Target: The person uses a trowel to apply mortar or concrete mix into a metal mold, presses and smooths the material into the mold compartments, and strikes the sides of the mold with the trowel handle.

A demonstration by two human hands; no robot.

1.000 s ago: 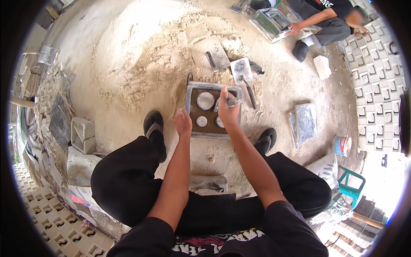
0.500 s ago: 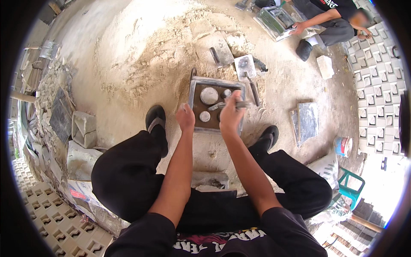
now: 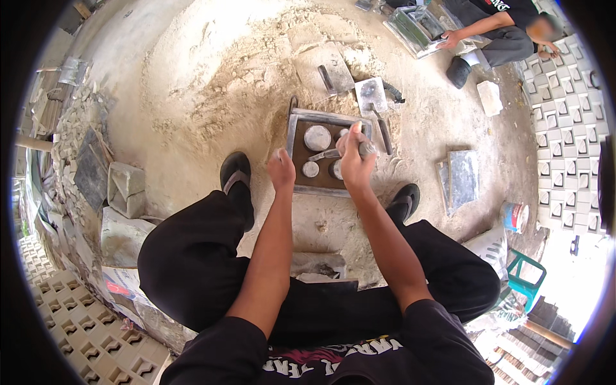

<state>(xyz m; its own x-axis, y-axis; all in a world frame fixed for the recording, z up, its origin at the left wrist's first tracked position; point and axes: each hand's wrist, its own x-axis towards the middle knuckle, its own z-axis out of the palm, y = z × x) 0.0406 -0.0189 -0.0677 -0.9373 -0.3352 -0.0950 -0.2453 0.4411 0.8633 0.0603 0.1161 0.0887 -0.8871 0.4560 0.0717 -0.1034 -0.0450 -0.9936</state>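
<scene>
A square metal mould frame (image 3: 330, 115) lies on the ground between my feet, filled with brown, sand-like material. Several round, pale-topped pieces stand in it, among them a large disc (image 3: 317, 138) and a smaller one (image 3: 310, 169). My right hand (image 3: 357, 157) is wrapped round a slim grey trowel-like tool (image 3: 326, 154), whose narrow end reaches left across the filling. Beside the frame's left edge, my left hand (image 3: 281, 169) is closed with the thumb up; what its fingers hold, if anything, is hidden.
Beyond the frame lie a float with a dark handle (image 3: 326, 78), a pale square plate (image 3: 371, 95) and a trowel handle (image 3: 384, 133). Loose sand (image 3: 244, 58) spreads behind. Flat plates (image 3: 462, 183) and a tin (image 3: 515, 217) lie right. A co-worker (image 3: 491, 32) handles another mould (image 3: 410, 32).
My right hand and the tool have shifted, with the tool's handle end now turned more toward me. My left hand stays beside the frame's left edge. The whole view has shifted slightly.
</scene>
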